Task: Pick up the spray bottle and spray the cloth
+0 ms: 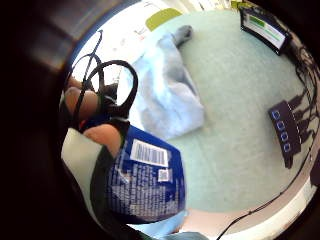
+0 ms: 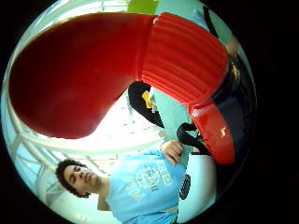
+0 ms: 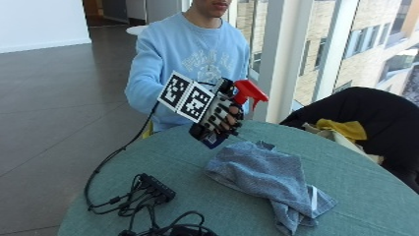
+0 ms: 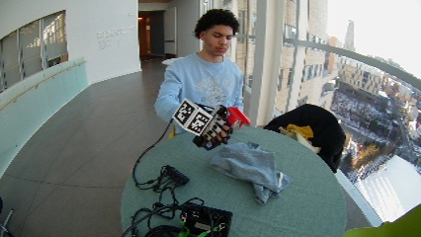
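Observation:
My gloved right hand [image 3: 219, 118] grips the spray bottle [image 3: 216, 137] in the air above the round green table [image 3: 196, 206]. The bottle has a dark blue label [image 1: 145, 182] and a red trigger head [image 3: 251, 92], which fills the thumb side palm view as a red spray head [image 2: 112, 70]. Its nozzle points over the cloth. The grey-blue cloth [image 3: 265, 182] lies crumpled on the table just below and beside the hand. It also shows as a pale blue cloth [image 1: 167, 92] in the little finger side view and as the cloth [image 4: 248, 168] in the wide view.
A black hub with cables [image 3: 154, 189] lies on the table's near left part. A black device [image 4: 207, 219] sits at the near edge in the wide view. A dark jacket over a chair [image 3: 367, 120] stands beyond the table's far side.

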